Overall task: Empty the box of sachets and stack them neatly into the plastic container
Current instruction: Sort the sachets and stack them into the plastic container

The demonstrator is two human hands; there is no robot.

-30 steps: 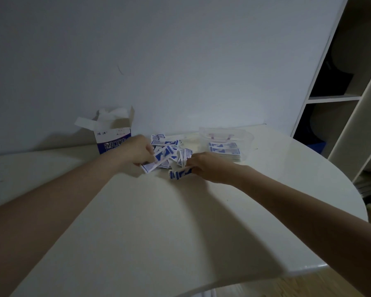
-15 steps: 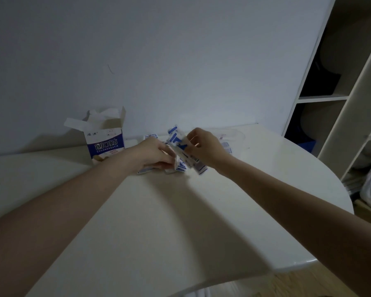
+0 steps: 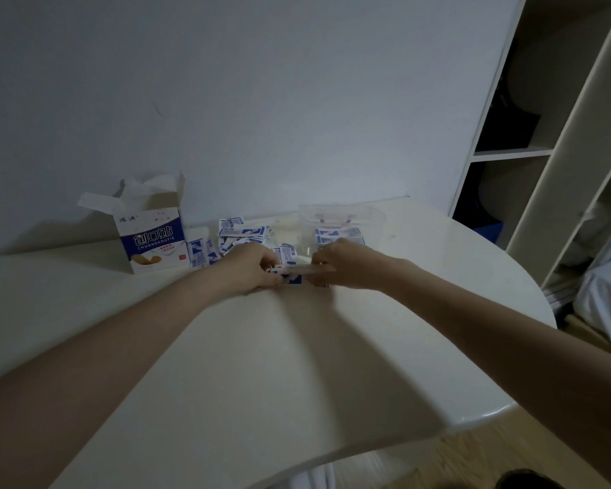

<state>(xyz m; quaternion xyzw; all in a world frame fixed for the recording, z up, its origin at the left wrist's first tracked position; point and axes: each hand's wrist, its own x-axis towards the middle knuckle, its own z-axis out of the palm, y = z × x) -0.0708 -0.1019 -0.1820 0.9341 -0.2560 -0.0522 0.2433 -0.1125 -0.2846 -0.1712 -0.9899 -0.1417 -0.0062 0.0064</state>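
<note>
Nearest to me, both forearms reach out over the white table point(image 3: 297, 365). My left hand point(image 3: 251, 270) and my right hand point(image 3: 346, 264) meet in the middle, each with fingers curled round one end of a small bundle of sachets point(image 3: 293, 273), which they hold flat and level just above the table. Just beyond my left hand lies a loose heap of sachets point(image 3: 237, 234), blue and white, scattered at all angles. Further left of that hand stands the box point(image 3: 154, 238), upright, its top flaps torn open. Just beyond my right hand sits the clear plastic container point(image 3: 343, 224), with a stack of sachets lying flat inside it. Far off to the right of that hand is a shelf unit point(image 3: 551, 135).
</note>
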